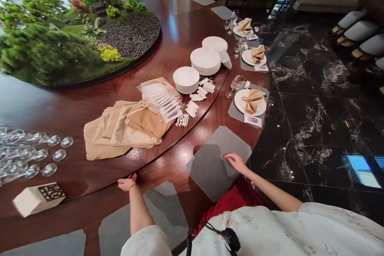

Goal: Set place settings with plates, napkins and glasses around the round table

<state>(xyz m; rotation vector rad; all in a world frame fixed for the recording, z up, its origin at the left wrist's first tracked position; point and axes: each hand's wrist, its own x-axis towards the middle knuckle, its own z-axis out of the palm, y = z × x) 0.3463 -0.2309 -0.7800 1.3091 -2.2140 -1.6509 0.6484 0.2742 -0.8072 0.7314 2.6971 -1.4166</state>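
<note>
My left hand (127, 183) is at the rim of the wooden turntable (105, 180), thumb and fingers bent around its edge; some fingertips are hidden. My right hand (236, 163) hovers above a bare grey placemat (216, 144), fingers loosely bent and slightly apart, with nothing visible in them. Another grey placemat (165, 212) lies under my left forearm. On the turntable nearby are folded beige napkins (120, 128), clear-wrapped packets (162, 98), small white pieces (192, 108), wavy white rests (182, 120) and a stack of small white plates (186, 79).
Larger plate stacks (205, 60) stand farther back. A set place has a plate with a folded napkin (253, 101) beside a glass (237, 83). Several glasses (60, 155) and a white box (39, 199) are at left. A miniature garden (129, 36) fills the turntable's centre.
</note>
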